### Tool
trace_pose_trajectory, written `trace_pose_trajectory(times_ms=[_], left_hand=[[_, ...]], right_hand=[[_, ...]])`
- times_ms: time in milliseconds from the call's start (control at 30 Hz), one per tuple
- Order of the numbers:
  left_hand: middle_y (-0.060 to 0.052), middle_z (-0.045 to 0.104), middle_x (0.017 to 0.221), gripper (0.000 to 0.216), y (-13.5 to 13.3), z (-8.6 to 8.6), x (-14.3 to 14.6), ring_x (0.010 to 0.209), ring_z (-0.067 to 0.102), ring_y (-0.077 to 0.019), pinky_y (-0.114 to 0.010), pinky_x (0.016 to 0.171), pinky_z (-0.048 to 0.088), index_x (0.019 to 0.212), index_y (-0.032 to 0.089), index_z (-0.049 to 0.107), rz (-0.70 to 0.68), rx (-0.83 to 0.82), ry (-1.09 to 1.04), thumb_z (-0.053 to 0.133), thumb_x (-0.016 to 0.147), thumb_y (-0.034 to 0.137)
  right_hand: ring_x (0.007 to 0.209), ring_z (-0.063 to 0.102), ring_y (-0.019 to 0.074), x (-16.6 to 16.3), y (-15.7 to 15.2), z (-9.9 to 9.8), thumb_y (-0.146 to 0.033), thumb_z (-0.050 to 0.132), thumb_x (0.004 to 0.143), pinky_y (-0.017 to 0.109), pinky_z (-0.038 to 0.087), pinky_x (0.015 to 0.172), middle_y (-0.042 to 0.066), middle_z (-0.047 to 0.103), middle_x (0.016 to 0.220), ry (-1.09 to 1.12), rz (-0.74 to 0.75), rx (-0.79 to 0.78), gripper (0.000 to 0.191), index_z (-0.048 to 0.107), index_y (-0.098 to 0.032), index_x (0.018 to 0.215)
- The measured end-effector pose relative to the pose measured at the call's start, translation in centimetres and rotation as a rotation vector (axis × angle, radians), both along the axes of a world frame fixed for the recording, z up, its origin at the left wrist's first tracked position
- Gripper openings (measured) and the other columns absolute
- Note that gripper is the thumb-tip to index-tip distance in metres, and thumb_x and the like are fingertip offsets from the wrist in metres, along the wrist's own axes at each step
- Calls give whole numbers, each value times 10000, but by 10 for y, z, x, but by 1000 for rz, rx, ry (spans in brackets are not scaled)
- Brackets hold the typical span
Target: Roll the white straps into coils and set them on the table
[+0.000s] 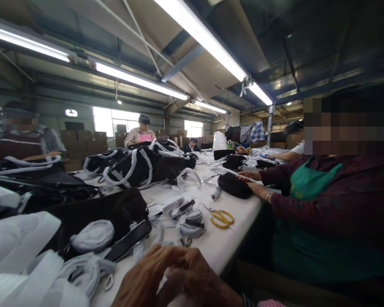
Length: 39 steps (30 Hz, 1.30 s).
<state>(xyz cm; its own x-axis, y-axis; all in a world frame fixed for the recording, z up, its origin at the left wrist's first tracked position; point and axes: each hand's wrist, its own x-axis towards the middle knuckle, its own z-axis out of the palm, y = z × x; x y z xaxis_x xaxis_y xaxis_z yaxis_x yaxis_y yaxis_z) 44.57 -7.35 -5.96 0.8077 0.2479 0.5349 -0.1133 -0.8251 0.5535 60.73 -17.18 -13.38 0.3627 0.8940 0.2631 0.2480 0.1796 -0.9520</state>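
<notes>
At the bottom edge of the head view, my left hand (144,273) and my right hand (198,275) are pressed close together with fingers bent. A scrap of white material (161,280) shows between them; most of what they hold is hidden. Just beyond lie coiled straps wrapped in white (192,224) with dark ends. Yellow-handled scissors (222,218) rest open on the white table (208,251). To the left is a black bag (123,209), with a roll of wrapped strap (94,236) on it and a dark flat strap piece (129,241) beside it.
White wrapping sheets (19,238) crowd the near left. Black bags with white-wrapped handles (137,166) are heaped across the table. On the right, a co-worker in a green apron (313,179) handles a black bag (235,185) by the table edge. Other people sit farther back.
</notes>
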Motion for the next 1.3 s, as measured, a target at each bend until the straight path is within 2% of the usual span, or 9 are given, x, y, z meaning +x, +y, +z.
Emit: trace_pose_trajectory(times_ms=[100,167,433,567,700,800,1000,1167,1300], left_hand=[[-65,747,1059,196,8,-44,-8,1002,675,-291,-362,861,527,1047,295,723,112,61,178,670,859,295],[-98,722,1094,244,4,-53,-8,1049,641,-315,-395,873,497,1063,246,706,190,97,318,662,824,221],[-88,669,1189,160,-2,-44,1,1045,610,-279,-409,898,420,1032,229,659,216,88,353,564,914,175],[-47,702,1035,153,6,-45,3,969,627,-263,-400,872,394,999,235,665,168,93,401,540,934,177],[-41,702,1026,191,9,-39,1,962,629,-259,-395,852,381,1001,241,697,158,47,412,518,959,189],[-41,704,1045,147,10,-38,-1,954,632,-261,-400,859,385,989,257,726,140,7,414,582,959,259],[-38,726,1049,156,13,-50,-2,1027,642,-283,-459,929,391,1021,267,713,68,75,267,596,933,214],[-28,752,1075,171,10,-50,-11,1012,684,-252,-500,1113,335,1079,244,656,14,110,-26,562,939,213],[-27,767,1074,174,6,-45,-14,1022,682,-255,-409,1001,436,1109,259,684,53,77,-203,618,959,316]], right_hand=[[442,469,86,-1,2,2,-491,783,756,181,347,415,-48,514,559,84,-31,-63,375,598,-170,701],[366,408,73,-2,2,4,-547,795,738,173,285,353,-78,456,486,120,-44,-127,441,552,-182,692],[373,335,57,-5,0,10,-589,807,730,200,228,374,-85,416,446,105,-86,-111,491,550,-177,657],[429,334,71,-8,-1,10,-568,754,803,237,243,436,-70,401,500,79,-124,-55,491,510,-185,616],[610,450,113,-16,-15,15,-424,713,885,259,348,589,-23,448,640,-188,-207,144,467,474,-176,569],[710,518,138,-15,-25,19,-327,667,927,268,384,678,1,519,695,-343,-167,171,391,532,-171,595],[448,431,99,-4,-16,21,-432,702,868,248,328,490,-47,472,489,-79,-120,-24,397,543,-180,606],[372,382,73,-4,-5,40,-485,721,823,229,259,416,-52,478,455,57,-109,4,397,593,-161,634],[342,354,62,-9,0,59,-442,730,789,224,212,373,-64,457,463,78,-124,1,369,566,-169,602]])
